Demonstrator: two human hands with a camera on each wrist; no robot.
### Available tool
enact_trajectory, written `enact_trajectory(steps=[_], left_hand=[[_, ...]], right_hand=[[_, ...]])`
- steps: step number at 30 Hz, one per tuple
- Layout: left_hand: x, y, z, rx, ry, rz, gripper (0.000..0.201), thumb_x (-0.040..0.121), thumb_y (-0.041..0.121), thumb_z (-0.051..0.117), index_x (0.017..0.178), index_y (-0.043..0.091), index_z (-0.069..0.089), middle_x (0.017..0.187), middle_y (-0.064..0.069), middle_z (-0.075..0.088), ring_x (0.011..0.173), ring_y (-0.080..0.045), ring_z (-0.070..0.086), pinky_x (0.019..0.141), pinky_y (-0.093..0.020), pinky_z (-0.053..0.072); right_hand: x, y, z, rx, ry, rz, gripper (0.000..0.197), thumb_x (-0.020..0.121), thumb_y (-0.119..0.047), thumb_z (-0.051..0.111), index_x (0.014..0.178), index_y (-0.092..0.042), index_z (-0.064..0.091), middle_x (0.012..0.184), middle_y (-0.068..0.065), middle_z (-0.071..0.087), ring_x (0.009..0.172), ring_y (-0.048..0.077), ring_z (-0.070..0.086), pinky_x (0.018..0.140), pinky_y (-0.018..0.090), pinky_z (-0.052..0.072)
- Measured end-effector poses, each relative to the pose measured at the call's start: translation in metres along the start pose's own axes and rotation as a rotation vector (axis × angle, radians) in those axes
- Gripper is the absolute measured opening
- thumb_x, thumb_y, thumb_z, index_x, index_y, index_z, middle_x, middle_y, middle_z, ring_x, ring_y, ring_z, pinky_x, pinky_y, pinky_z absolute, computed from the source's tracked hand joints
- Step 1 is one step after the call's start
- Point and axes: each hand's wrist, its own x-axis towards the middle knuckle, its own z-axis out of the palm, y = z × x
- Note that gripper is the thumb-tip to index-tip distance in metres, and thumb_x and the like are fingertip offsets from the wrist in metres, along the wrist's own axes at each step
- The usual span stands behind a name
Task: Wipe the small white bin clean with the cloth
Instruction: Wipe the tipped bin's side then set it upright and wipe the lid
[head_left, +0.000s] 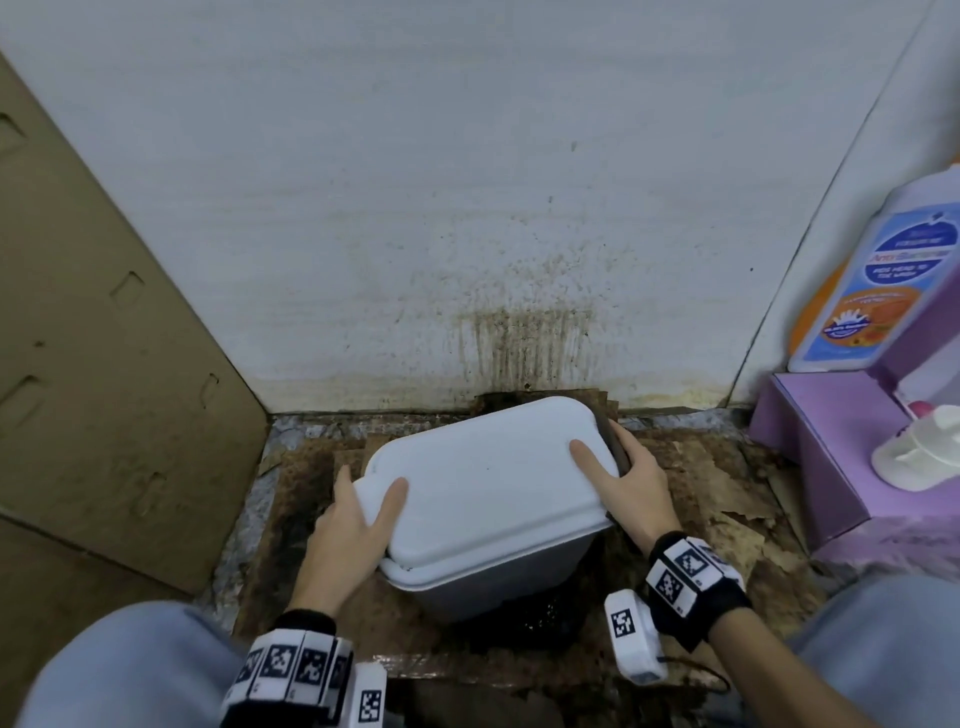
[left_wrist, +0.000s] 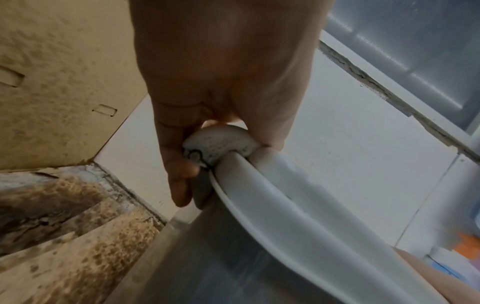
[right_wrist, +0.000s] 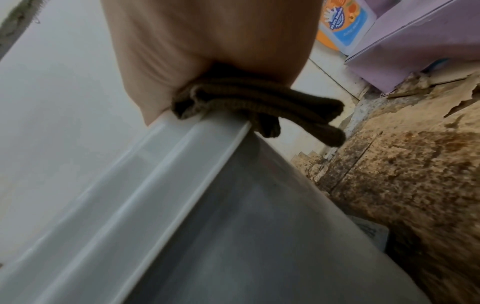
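White plastic bin (head_left: 488, 499) stands on the stained floor (head_left: 727, 499), long axis spanning both hands: left hand (head_left: 353, 525) grips one end, right hand (head_left: 631, 480) fingers (head_left: 589, 460) press a brown cloth (right_wrist: 262, 102) against the other.

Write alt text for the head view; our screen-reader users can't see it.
Two hands grip a small white bin by its lidded top: the left hand at its left end, the right hand pressing a dark cloth against its right end. The bin stands on stained cardboard before a splattered wall.
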Motion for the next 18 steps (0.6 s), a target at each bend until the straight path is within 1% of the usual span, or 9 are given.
enact_trajectory(steps=[3,5,6,8,11,14,16,18], left_hand=[[0.009,0.004,-0.006,0.014,0.019,0.022,0.106,0.083,0.087,0.041,0.163,0.029,0.002,0.163,-0.008,0.036,0.147,-0.035,0.036,0.114,-0.052,0.036],[0.017,0.001,-0.011,0.02,0.019,0.026,0.102,0.086,0.084,0.04,0.163,0.031,0.002,0.164,-0.008,0.034,0.148,-0.035,0.035,0.115,-0.052,0.034],[0.02,-0.001,-0.014,0.022,0.0,0.029,0.1,0.086,0.084,0.039,0.163,0.032,0.002,0.165,-0.007,0.032,0.148,-0.034,0.035,0.116,-0.053,0.034],[0.026,-0.007,-0.016,0.015,-0.034,0.031,0.1,0.086,0.086,0.037,0.163,0.034,0.001,0.166,-0.006,0.031,0.149,-0.034,0.034,0.117,-0.055,0.033],[0.03,-0.01,-0.015,0.015,-0.032,0.03,0.095,0.088,0.085,0.036,0.162,0.037,0.001,0.166,-0.003,0.03,0.149,-0.033,0.033,0.117,-0.056,0.032],[0.03,-0.008,-0.013,0.033,-0.013,0.028,0.091,0.089,0.084,0.035,0.161,0.039,0.003,0.166,-0.001,0.03,0.149,-0.033,0.033,0.117,-0.057,0.031],[0.03,-0.005,-0.01,0.086,0.029,0.025,0.086,0.094,0.079,0.033,0.163,0.035,0.005,0.167,-0.002,0.029,0.15,-0.032,0.031,0.118,-0.056,0.027],[0.027,-0.001,-0.005,0.205,0.155,0.071,0.077,0.101,0.067,0.027,0.163,0.027,0.011,0.167,-0.003,0.027,0.152,-0.028,0.024,0.121,-0.054,0.017]], right_hand=[[-0.018,0.003,0.006,-0.016,0.059,0.029,0.083,0.081,-0.068,0.068,0.151,-0.034,0.039,0.152,-0.003,0.045,0.14,0.024,0.042,0.112,0.051,0.04],[-0.032,0.007,0.014,-0.029,0.065,0.056,0.085,0.083,-0.07,0.064,0.154,-0.035,0.033,0.154,-0.001,0.039,0.143,0.025,0.036,0.114,0.054,0.037],[-0.038,0.008,0.019,-0.035,0.065,0.071,0.086,0.084,-0.07,0.062,0.155,-0.034,0.03,0.155,-0.002,0.037,0.144,0.025,0.033,0.115,0.054,0.035],[-0.047,0.01,0.026,-0.042,0.079,0.079,0.086,0.086,-0.069,0.06,0.156,-0.033,0.027,0.154,-0.001,0.035,0.145,0.026,0.031,0.116,0.052,0.034],[-0.049,0.008,0.03,-0.029,0.104,0.092,0.084,0.087,-0.068,0.057,0.157,-0.032,0.027,0.153,0.001,0.036,0.144,0.026,0.032,0.116,0.051,0.034],[-0.047,0.007,0.031,-0.025,0.11,0.082,0.073,0.095,-0.062,0.048,0.157,-0.03,0.026,0.156,0.003,0.034,0.145,0.026,0.031,0.118,0.048,0.031],[-0.046,0.007,0.032,-0.009,0.113,0.078,0.066,0.101,-0.057,0.04,0.158,-0.028,0.025,0.159,0.004,0.03,0.148,0.025,0.026,0.12,0.046,0.026],[-0.046,0.003,0.033,0.012,0.112,0.082,0.063,0.103,-0.055,0.035,0.159,-0.028,0.025,0.161,0.003,0.026,0.149,0.023,0.024,0.12,0.044,0.022]])
